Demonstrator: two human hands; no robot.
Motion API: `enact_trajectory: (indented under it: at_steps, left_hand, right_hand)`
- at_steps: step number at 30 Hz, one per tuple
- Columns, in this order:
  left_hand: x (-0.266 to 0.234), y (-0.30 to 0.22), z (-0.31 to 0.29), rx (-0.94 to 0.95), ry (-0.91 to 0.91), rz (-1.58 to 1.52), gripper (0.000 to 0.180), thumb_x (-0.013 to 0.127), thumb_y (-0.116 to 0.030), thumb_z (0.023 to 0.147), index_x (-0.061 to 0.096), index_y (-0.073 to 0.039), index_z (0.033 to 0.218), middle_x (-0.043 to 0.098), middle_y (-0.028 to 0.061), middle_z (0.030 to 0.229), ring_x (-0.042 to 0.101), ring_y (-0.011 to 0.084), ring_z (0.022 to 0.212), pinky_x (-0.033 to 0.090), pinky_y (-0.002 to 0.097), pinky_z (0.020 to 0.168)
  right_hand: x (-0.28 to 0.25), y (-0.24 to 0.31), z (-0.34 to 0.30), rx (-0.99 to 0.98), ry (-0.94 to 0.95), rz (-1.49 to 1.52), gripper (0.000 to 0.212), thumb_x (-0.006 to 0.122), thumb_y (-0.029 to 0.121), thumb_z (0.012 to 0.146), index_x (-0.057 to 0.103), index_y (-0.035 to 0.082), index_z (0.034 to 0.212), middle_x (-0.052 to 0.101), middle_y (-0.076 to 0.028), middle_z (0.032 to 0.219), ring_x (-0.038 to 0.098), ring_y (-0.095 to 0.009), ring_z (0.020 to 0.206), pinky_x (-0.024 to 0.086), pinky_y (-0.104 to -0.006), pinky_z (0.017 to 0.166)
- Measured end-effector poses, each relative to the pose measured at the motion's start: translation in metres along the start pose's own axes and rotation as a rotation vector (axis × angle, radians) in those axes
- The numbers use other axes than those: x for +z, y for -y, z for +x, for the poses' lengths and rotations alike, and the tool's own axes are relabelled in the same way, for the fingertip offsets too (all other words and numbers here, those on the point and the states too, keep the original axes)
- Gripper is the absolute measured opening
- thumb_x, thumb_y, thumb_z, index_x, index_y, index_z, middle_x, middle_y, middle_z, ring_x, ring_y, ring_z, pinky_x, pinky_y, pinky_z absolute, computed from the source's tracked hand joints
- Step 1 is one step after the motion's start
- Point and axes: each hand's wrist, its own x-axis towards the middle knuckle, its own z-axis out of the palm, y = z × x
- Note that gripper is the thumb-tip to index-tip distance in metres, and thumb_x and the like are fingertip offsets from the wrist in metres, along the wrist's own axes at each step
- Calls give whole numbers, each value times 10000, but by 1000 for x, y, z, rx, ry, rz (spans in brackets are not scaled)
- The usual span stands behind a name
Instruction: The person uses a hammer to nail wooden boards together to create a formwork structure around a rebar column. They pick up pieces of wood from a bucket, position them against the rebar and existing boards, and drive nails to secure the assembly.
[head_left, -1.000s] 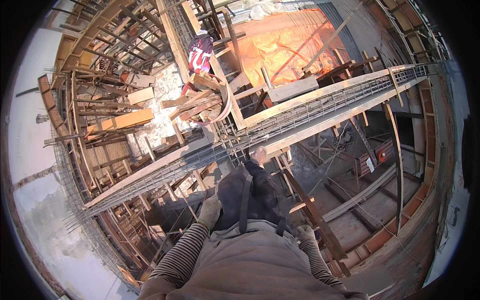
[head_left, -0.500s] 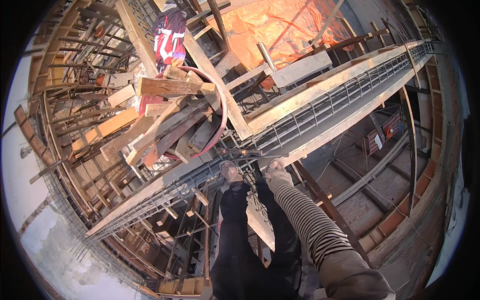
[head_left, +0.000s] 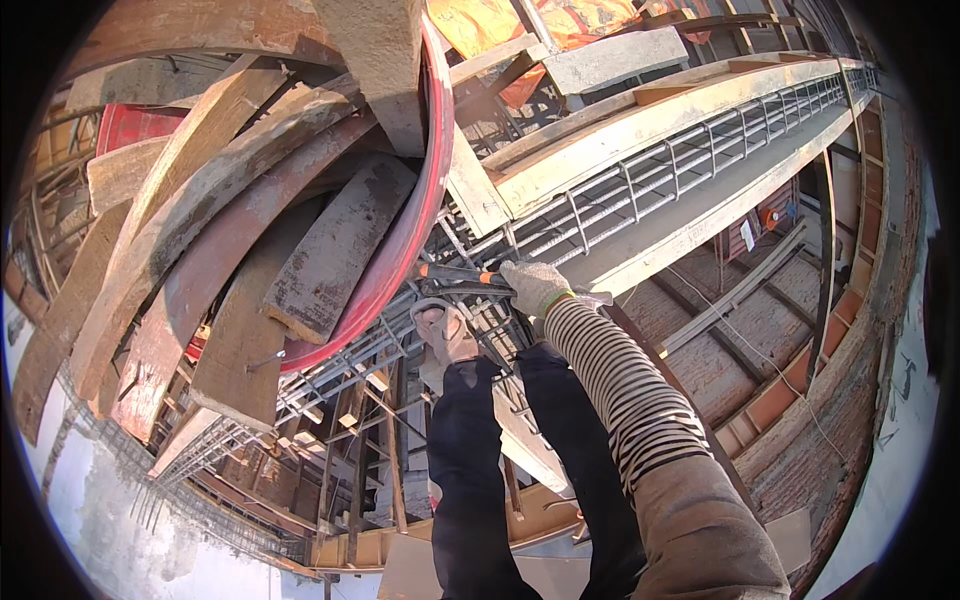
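My right hand (head_left: 537,288), in a pale knitted glove below a striped sleeve, is closed at the right end of a dark-handled tool with orange bands (head_left: 462,275). Its working end cannot be made out. The tool lies across the rebar cage beside my shoe (head_left: 443,328). A large red basin (head_left: 437,150), heaped with wood offcuts (head_left: 340,245), looms close at the upper left. One offcut by its lower rim has a nail sticking out. My left hand does not show.
A long formwork beam (head_left: 690,215) with a rebar cage (head_left: 640,190) runs to the upper right. Orange sheeting (head_left: 580,22) lies beyond. Below right are a lower floor and a slanting dark bar (head_left: 640,345). Timber props (head_left: 395,470) stand beneath me.
The basin of offcuts appears much larger and closer, now hiding the person in red, white and black clothing seen behind it. My right hand has moved up to the dark tool's end.
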Motion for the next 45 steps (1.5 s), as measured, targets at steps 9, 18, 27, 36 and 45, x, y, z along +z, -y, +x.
enact_trajectory:
  at_steps: [9,18,27,36,45]
  left_hand:
    - [59,-15,-4,36,-115,99,419,582,-405,1009,545,-73,1263,606,87,1171,650,241,983,564,371,854]
    - [48,-15,0,410,-526,200,337,576,-386,1037,542,-102,1215,579,31,1110,631,153,908,550,279,771]
    - [-10,10,8,664,-561,1296,418,407,-332,1093,468,-56,1400,514,114,1379,492,238,1283,386,364,1090]
    - [57,-15,-19,599,-427,1494,682,470,-284,1073,129,-91,1631,281,90,1633,283,249,1502,148,404,1262]
    - [133,-29,-22,330,-328,510,361,390,-278,1043,431,-105,1358,502,12,1249,524,148,1117,432,321,1036]
  right_hand:
    - [-26,-22,-33,-147,-53,-60,533,660,178,847,527,63,1350,698,-192,1126,689,-363,1071,561,-460,885]
    - [-1,-61,-89,-4,-319,269,465,724,315,811,585,116,1207,683,-191,1043,681,-394,985,550,-489,858]
    - [15,-122,-38,284,-868,468,477,762,335,795,573,88,1156,700,-204,999,687,-404,969,545,-493,840]
    - [-13,-138,-38,458,-752,632,699,637,738,843,664,74,1058,715,-207,968,685,-395,977,509,-489,869]
    - [-67,-164,-117,522,-888,685,657,623,675,900,685,61,1124,718,-189,971,684,-386,953,510,-462,881]
